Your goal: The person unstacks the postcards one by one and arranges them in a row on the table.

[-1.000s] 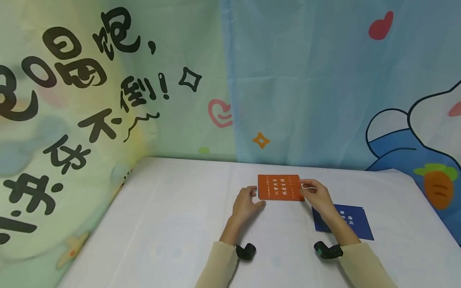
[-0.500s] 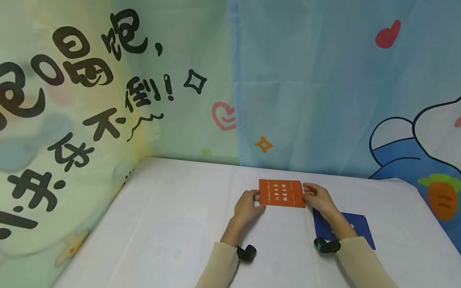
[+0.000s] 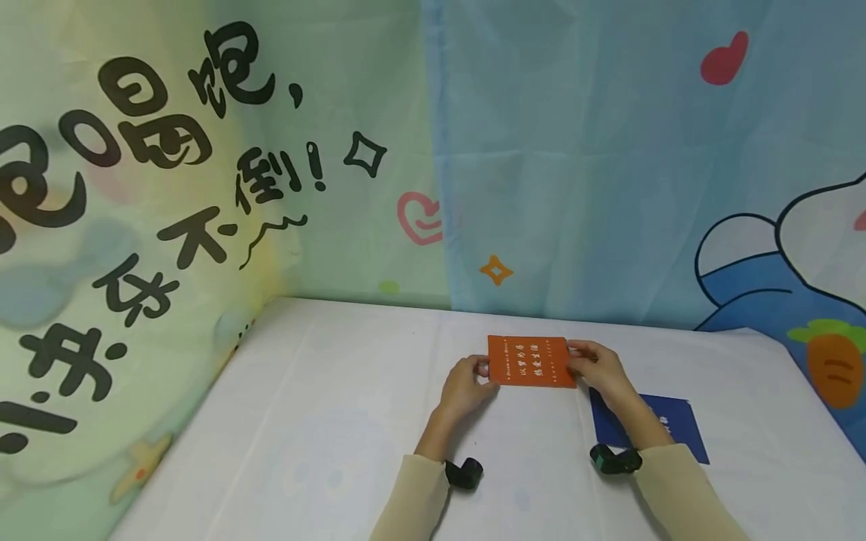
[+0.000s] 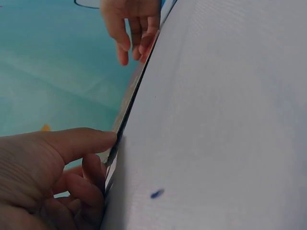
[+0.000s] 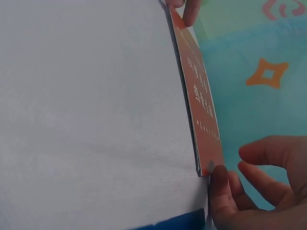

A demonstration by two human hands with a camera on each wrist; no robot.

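An orange booklet [image 3: 531,362] with white lettering lies on the white table, a dark layer showing along its underside in the right wrist view. At its left edge, my left hand [image 3: 462,391] holds the near corner; in the left wrist view the thumb [image 4: 91,143] meets the edge and the other fingers curl beside it. My right hand [image 3: 604,373] is at the opposite edge. The right thumb [image 5: 219,178] touches the near corner, while the other fingers are loosely bent and apart from the thumb. A blue booklet [image 3: 683,428] lies partly hidden under the right forearm.
The white cloth-covered table [image 3: 325,421] reaches back to a printed curtain [image 3: 575,188]. A second patterned curtain [image 3: 135,248] runs along the left side. Each wrist carries a small black camera.
The right hand has come in closer to the orange booklet's right edge, and the left fingers now meet its left edge. The whole head view has shifted slightly.
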